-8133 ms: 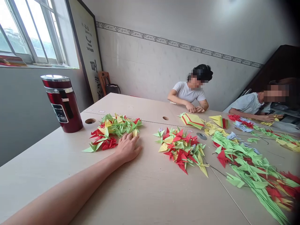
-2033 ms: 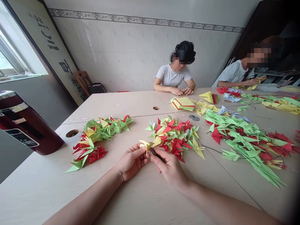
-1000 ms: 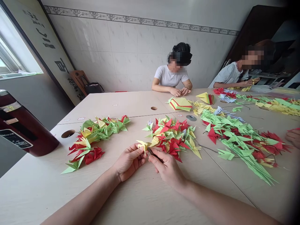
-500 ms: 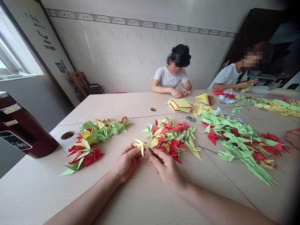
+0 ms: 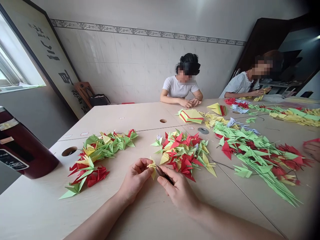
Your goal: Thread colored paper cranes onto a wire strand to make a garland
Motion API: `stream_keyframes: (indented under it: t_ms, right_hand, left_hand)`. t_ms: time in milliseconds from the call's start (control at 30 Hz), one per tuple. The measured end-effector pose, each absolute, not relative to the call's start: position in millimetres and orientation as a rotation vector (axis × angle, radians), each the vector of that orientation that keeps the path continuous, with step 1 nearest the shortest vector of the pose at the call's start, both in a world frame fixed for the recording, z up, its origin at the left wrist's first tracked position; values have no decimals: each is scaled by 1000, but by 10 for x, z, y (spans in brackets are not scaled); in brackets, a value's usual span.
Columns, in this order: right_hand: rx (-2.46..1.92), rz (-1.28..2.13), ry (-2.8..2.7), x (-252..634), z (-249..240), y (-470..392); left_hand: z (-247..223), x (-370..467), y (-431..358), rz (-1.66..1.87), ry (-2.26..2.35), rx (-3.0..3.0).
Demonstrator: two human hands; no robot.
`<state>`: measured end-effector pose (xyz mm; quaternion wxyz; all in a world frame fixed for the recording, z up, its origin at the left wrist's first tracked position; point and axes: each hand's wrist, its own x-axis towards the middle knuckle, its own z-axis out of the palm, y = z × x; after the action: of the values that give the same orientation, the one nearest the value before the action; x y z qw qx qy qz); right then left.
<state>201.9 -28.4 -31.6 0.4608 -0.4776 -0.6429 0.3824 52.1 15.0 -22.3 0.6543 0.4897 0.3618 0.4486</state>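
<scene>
My left hand [image 5: 135,180] pinches a small yellow folded-paper crane [image 5: 152,165] between thumb and fingers, just above the table. In my right hand [image 5: 178,188] is a dark, slim tool [image 5: 162,172], its tip at the crane's folds; whether it has one blade or two I cannot tell. Right behind my hands lies a pile of red, green and yellow paper cranes [image 5: 183,146]. Another curved row of paper cranes [image 5: 100,146] rests to the left of my left hand.
A dark red flask [image 5: 27,146] stands at the far left. Green crane strings [image 5: 252,150] with a dark cord lie on the right. Stacked square paper [image 5: 191,114] sits farther back. Two people sit across the table [image 5: 140,116]; part of another person's hand shows at the right edge.
The tool in my right hand has come to the yellow crane, from slightly apart before. My left fingers have turned the crane a little. The whole view has shifted slightly.
</scene>
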Motion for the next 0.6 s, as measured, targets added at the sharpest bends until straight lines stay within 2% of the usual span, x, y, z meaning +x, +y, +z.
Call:
stream_keyframes:
  t_ms: [367,600]
  right_hand:
    - [-1118,885,-1615,2012,-278,-278]
    - [-1117,887,-1377,2015,-353,-282]
  left_hand:
    - [-204,534,149,1010,835,1256]
    - [-252,522,156,925,823,1250]
